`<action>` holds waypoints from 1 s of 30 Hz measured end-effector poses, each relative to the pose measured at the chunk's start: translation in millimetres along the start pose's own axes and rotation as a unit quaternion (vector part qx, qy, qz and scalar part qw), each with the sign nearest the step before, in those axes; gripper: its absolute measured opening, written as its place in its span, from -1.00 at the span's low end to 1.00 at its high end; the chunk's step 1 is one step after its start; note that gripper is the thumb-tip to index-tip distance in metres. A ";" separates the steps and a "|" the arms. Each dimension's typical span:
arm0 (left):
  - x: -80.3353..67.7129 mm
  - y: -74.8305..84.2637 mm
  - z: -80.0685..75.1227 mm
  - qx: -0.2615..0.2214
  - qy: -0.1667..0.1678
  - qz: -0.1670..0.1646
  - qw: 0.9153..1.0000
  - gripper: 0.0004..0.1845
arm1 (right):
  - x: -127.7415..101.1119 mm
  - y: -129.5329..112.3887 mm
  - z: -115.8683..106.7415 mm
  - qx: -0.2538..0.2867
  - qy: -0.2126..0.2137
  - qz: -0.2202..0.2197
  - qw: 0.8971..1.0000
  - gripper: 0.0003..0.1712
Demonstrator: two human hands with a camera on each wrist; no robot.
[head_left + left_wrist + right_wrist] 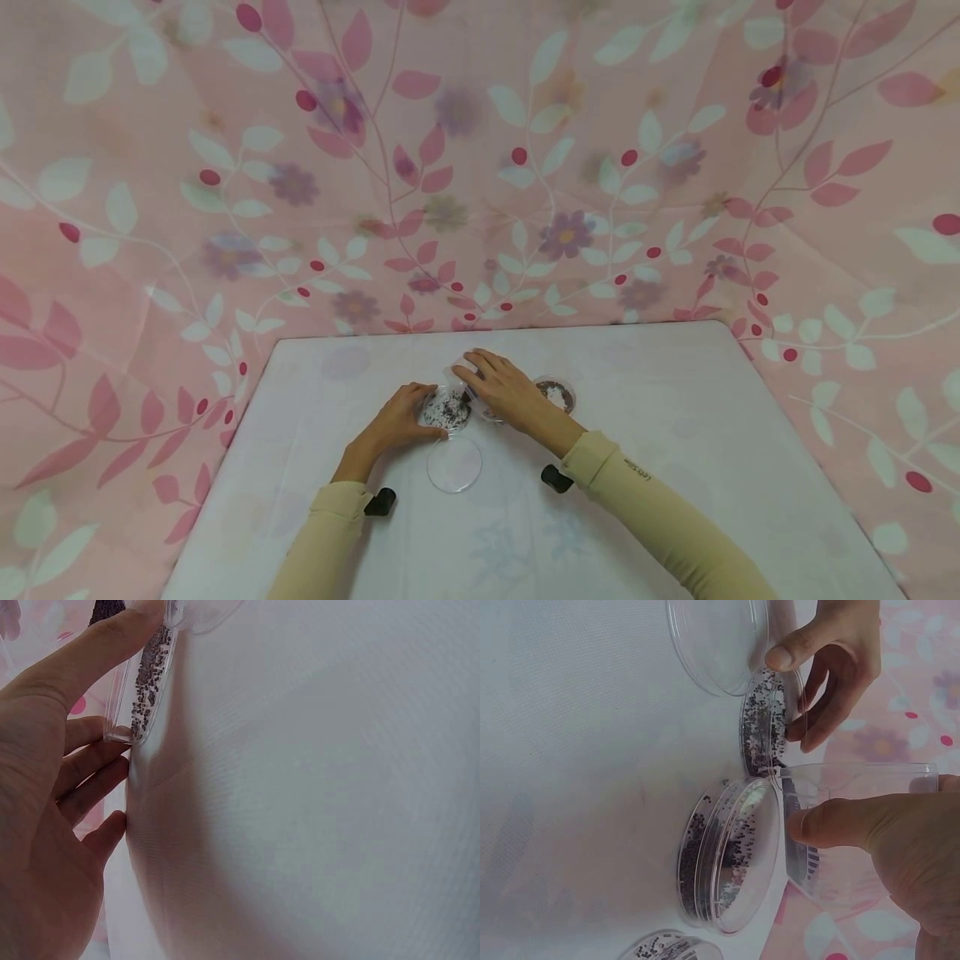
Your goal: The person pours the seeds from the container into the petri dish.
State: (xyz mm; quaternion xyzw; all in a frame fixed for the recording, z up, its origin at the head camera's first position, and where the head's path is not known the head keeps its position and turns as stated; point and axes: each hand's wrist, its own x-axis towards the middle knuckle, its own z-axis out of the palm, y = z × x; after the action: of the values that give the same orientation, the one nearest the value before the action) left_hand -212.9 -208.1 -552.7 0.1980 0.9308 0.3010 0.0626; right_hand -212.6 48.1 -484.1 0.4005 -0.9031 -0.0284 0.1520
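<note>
The left hand [396, 423] curls its thumb and fingers round the rim of an open petri dish [447, 409], a grip that pinches the dish from both sides; the dish rests on the white worktop [675, 433] and holds a scatter of small dark seeds [763, 712]. The right hand [504, 388] holds a clear rectangular container [855, 825], thumb pressed to its side wall, tilted with one corner at the edge of that dish.

Just under the container stands a closed petri dish [727, 859], with dark seeds inside along its lower rim. An empty clear lid [454, 464] lies flat on the worktop just in front of the held dish, on the person's side. Behind the right hand sits another dish [558, 393] with darker contents, partly hidden by the wrist. A pink leaf-print curtain [480, 167] hangs behind and around the worktop.
</note>
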 end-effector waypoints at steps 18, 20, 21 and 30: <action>1.1 -0.2 0.5 0.012 0.004 0.001 1.000 -0.01 | -1.0 -0.4 -2.3 0.003 0.003 -0.002 1.000 -0.16; 1.2 -0.5 0.7 0.010 0.006 0.004 1.000 -0.01 | -1.2 -0.4 -2.4 0.000 0.004 -0.002 1.000 -0.16; 1.2 -0.6 0.9 0.010 0.007 0.005 1.000 -0.02 | -1.2 -0.4 -2.3 -0.001 0.003 -0.001 1.000 -0.16; 1.3 -0.7 1.5 0.012 0.010 0.006 1.000 -0.03 | -2.4 2.4 0.1 0.006 -0.003 0.008 1.000 -0.24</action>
State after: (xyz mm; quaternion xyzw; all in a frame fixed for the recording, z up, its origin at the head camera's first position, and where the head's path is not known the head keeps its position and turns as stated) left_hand -214.0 -207.2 -554.4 0.2007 0.9337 0.2925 0.0489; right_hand -212.8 51.5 -484.4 0.3941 -0.9070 -0.0228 0.1469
